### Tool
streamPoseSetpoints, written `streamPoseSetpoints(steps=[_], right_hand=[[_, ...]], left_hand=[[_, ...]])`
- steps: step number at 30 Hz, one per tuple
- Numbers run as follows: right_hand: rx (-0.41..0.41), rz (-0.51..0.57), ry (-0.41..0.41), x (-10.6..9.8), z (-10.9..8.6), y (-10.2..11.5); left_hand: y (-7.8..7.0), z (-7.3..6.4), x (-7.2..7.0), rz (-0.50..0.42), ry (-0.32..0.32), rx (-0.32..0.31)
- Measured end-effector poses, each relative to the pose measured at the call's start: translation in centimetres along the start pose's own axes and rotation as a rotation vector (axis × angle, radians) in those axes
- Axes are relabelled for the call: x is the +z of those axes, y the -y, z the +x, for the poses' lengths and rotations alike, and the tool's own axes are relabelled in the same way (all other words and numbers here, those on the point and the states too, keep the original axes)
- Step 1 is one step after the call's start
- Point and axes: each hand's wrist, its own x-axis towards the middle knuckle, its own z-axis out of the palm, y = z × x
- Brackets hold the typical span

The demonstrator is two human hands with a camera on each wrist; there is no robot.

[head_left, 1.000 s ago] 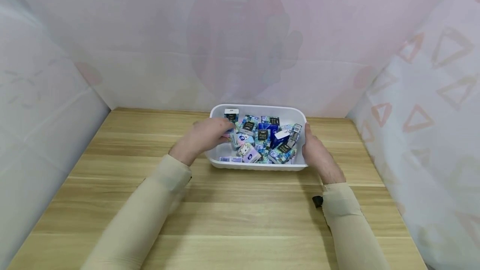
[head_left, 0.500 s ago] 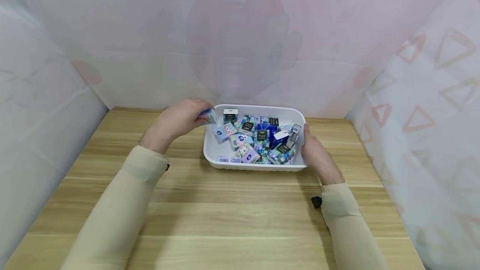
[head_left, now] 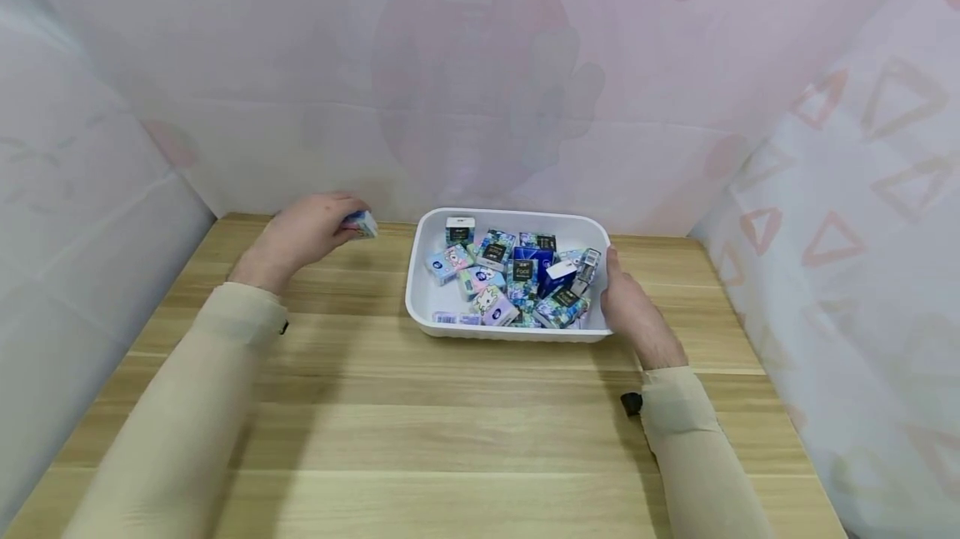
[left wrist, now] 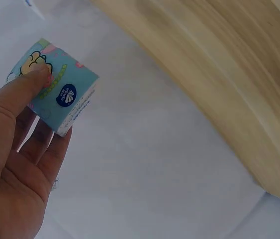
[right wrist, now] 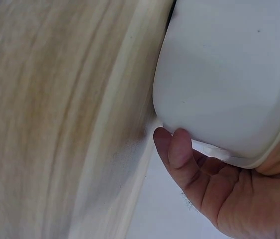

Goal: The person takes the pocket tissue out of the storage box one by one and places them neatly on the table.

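My left hand (head_left: 300,235) pinches a small pack of pocket tissues (left wrist: 60,87), light blue with a cartoon print, between thumb and fingers. It is over the back left of the table, to the left of a white plastic basin (head_left: 510,335). Several more tissue packs lie jumbled in the basin: floral ones with black labels (head_left: 522,271), dark blue ones (head_left: 534,256) and pastel cartoon ones (head_left: 497,306). At the basin's right end, my right hand (head_left: 633,314) grips the wall; in the right wrist view, curled fingers (right wrist: 181,147) press against its outside.
The wooden table (head_left: 450,422) runs back to a pale printed curtain (head_left: 300,106). Similar sheets hang at its left and right sides. A small black piece (head_left: 632,403) shows at the right cuff.
My left hand has lifted a tissue pack out of the basin and carried it left, beyond the basin's left end. My right hand has stayed on the basin's right end.
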Motion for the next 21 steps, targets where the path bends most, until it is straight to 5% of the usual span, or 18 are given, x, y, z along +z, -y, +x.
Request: streamPoseSetpoints(steps=[10,21], right_hand=[[0.001,0.01,0.005,0.0,-0.1,0.0],[0.002,0.003,0.01,-0.1,0.0,0.0]], left_hand=[[5.4,-1.5,0.8,0.054,0.046,-0.076],[10.6,-2.9,1.8,0.051,0.016,-0.112]])
